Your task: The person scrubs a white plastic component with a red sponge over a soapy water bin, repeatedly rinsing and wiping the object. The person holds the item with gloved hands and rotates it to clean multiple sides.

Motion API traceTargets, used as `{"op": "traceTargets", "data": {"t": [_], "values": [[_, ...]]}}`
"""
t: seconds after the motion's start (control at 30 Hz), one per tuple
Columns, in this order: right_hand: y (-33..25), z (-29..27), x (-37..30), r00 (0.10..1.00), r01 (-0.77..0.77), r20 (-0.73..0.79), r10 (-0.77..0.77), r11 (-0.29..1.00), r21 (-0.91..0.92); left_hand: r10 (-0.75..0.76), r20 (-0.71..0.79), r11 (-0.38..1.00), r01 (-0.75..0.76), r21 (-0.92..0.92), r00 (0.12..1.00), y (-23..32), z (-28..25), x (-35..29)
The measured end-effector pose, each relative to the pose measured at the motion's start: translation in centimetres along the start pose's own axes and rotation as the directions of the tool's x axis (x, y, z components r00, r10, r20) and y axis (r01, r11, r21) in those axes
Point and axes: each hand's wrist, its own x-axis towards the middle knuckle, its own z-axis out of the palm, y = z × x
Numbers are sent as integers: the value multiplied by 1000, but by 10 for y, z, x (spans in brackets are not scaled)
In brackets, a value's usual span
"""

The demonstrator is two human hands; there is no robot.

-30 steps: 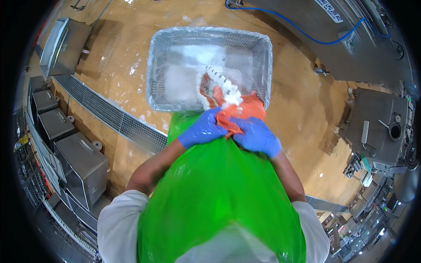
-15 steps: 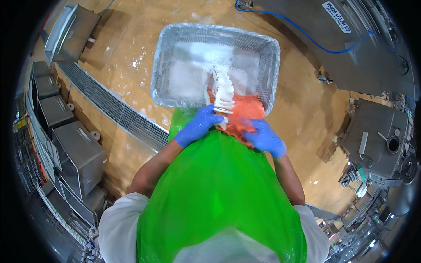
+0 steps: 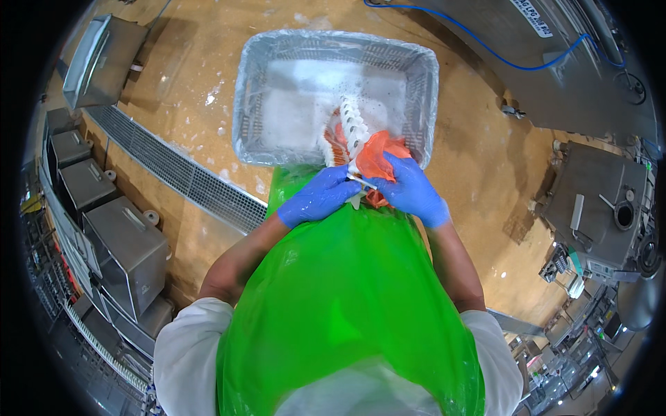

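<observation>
Over the near edge of the plastic-lined crate (image 3: 248,104), as the head view shows, I have both gloved hands close together in front of my green apron (image 3: 347,277). My left hand (image 3: 316,197) has its fingers drawn in, pinching the near end of the white strip (image 3: 352,125), a jointed length with a row of dark gaps; part of that grip is hidden. My right hand (image 3: 414,194) is clamped on the orange cloth (image 3: 380,156). The strip runs from my left fingertips across the near edge, a little right of its middle, its far end over the white suds (image 3: 295,111). Just left of it, at the same edge, leans a brown-and-white ridged piece (image 3: 336,149). The cloth bunches against the strip's right side, toward the near right corner, with more orange showing below my fingers. The crate stands on the tan floor (image 3: 479,173); a drain grating (image 3: 173,163) slants past its near left corner, and a blue hose (image 3: 485,59) crosses a steel machine (image 3: 555,90) beyond its far right corner.
</observation>
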Motion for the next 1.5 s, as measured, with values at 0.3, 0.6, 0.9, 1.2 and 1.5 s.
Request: {"op": "traceTargets", "data": {"t": [0.3,0.6,0.9,1.2,1.5], "values": [[9,-9,-17,985,-69,-142,95,981,180,21,-48,990,-27,-140,999,7,3,-1],[-43,-32,-7,881,-320,363,302,947,-10,50,0,998,-50,-37,999,15,-1,2],[-65,-27,-2,917,-280,258,303,952,-122,132,-108,989,-138,-44,985,2,8,12],[-46,-51,-24,753,-580,338,564,812,-61,-46,-61,983,34,-183,997,13,2,6],[-17,-22,-37,898,-426,267,349,841,334,-128,-54,942,105,-318,990,3,-2,-1]]}}
